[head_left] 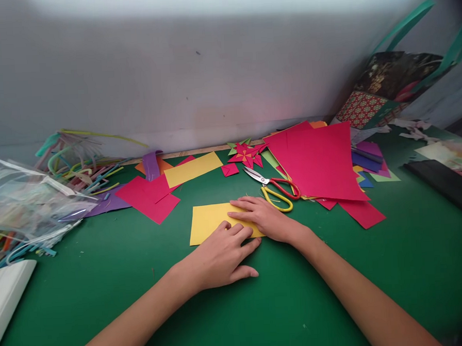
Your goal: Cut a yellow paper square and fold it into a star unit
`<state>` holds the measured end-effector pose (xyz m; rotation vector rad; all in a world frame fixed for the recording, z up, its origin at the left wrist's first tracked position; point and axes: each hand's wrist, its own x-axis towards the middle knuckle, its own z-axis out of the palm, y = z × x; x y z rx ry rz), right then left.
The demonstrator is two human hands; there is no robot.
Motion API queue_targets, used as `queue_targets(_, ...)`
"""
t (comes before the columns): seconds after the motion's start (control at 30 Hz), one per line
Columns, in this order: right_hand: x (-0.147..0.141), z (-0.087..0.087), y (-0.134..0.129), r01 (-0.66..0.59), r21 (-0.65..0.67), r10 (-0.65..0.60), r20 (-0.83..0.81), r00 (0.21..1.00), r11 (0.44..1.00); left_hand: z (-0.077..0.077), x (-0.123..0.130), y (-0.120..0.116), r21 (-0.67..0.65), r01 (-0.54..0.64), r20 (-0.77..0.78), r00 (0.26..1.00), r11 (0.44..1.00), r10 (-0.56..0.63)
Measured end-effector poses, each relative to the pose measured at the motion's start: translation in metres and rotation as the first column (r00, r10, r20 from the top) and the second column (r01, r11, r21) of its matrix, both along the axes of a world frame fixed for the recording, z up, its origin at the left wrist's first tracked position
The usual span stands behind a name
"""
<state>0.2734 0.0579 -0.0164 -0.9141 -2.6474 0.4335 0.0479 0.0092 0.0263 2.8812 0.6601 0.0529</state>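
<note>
A yellow paper rectangle [208, 223] lies flat on the green table [231, 317]. My left hand [225, 253] rests over its lower edge, fingers apart and pointing right, with the thumb on the table. On the paper's right part lies my right hand [264, 217], its fingers spread and pointing left; it covers the right end of the sheet. Neither hand grips anything. Just behind my right hand are scissors [268, 181] with one red and one yellow handle, blades slightly apart and pointing to the back left.
Red sheets [319, 163] are stacked at the back right. Red paper [150, 198] and a yellow strip [194, 168] lie back left. A red paper star [244, 155] is near the wall. Pipe cleaners and a plastic bag [27, 199] sit left, a black case [444, 187] right.
</note>
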Motion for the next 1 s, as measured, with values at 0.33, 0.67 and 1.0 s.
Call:
queue_targets(0.33, -0.002, 0.000, -0.001, 0.010, 0.026, -0.010, 0.000, 1.000, 1.000, 0.000, 0.002, 0.001, 0.003, -0.034, 0.032, 0.999, 0.999, 0.034)
queue_targets(0.67, -0.004, 0.005, -0.001, 0.002, 0.043, -0.004, 0.064, 0.998, 0.999, -0.007, 0.012, -0.004, 0.061, -0.078, 0.035, 0.996, 0.995, 0.076)
queue_targets(1.0, -0.004, 0.004, -0.002, 0.010, 0.045, -0.011, 0.029, 1.000, 0.999, -0.011, 0.016, -0.005, 0.043, -0.084, 0.069, 0.994, 0.996, 0.081)
